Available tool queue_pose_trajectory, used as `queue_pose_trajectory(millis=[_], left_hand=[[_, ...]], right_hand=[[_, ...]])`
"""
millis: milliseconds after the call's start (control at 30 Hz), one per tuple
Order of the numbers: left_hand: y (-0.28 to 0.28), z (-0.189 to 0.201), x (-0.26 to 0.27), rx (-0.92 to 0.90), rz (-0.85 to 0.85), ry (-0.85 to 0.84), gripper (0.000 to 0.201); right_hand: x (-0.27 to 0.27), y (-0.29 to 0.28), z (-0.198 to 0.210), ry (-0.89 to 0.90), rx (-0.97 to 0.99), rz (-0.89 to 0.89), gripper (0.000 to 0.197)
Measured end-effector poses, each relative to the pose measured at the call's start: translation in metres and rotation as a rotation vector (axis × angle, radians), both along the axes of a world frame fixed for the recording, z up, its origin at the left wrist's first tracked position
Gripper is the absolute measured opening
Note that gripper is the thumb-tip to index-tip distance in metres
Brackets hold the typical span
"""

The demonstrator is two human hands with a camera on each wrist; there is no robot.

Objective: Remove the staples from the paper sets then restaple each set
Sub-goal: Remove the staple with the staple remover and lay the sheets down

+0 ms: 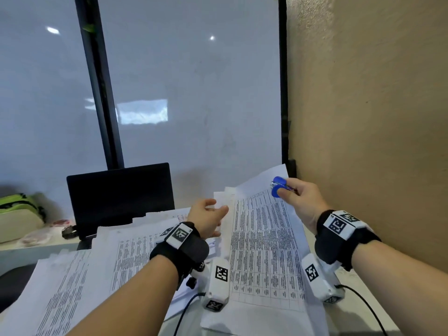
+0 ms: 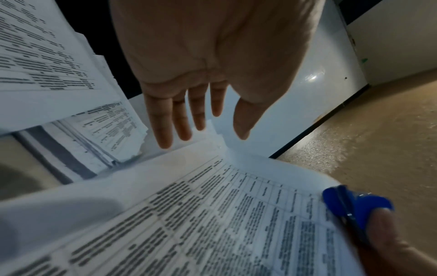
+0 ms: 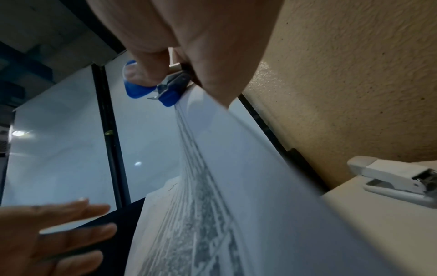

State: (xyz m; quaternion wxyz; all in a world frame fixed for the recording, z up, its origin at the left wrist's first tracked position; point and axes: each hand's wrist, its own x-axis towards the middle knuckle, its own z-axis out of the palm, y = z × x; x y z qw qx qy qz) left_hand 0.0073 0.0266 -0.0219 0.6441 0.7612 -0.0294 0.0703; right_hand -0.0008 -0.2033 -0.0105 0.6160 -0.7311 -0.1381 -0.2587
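My right hand [image 1: 294, 193] pinches a blue staple remover [image 1: 278, 187] at the lifted far corner of a printed paper set [image 1: 264, 251]. The remover's blue grips [image 3: 141, 89] and metal claws show under my fingers in the right wrist view, at the top edge of the paper set [image 3: 224, 168]. My left hand [image 1: 209, 214] hovers with straight fingers beside that set's left edge and holds nothing; its fingers [image 2: 179, 119] spread above the printed sheet [image 2: 212, 214]. The blue remover [image 2: 354, 207] sits at that sheet's corner. A white stapler [image 3: 397, 181] lies on the desk by the wall.
More printed paper sets [image 1: 101, 258] cover the desk at the left. A dark monitor [image 1: 121, 197] stands behind them, with a green and white bag [image 1: 19, 214] at far left. A beige wall [image 1: 375, 117] closes the right side, frosted glass [image 1: 194, 93] the back.
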Motion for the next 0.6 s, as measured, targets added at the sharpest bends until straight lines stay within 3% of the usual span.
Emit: queue_pose_trajectory(millis=[100,200,400,433,567,600], left_hand=[[0.006,-0.016,0.005,0.146,0.06,0.055,0.073],[0.012,-0.023,0.009,0.17,0.096,0.039,0.096],[0.023,-0.028,0.04,-0.084,0.125,-0.05,0.137],[0.023,-0.029,0.044,-0.112,0.135,-0.077,0.129],[0.011,0.001,0.014,-0.152,0.158,-0.162,0.028],[0.009,0.005,0.009,-0.19,0.146,-0.161,0.016]], right_hand=[[-0.004,0.003,0.004,-0.036,-0.075,0.029,0.023],[-0.009,0.005,0.011,-0.1,-0.181,0.055,0.023],[-0.024,0.009,0.032,-0.199,-0.177,0.127,0.029],[-0.025,0.01,0.034,-0.204,-0.172,0.131,0.027],[-0.019,0.008,0.033,-0.151,-0.219,0.05,0.023],[-0.016,0.007,0.03,-0.116,-0.254,0.0,0.021]])
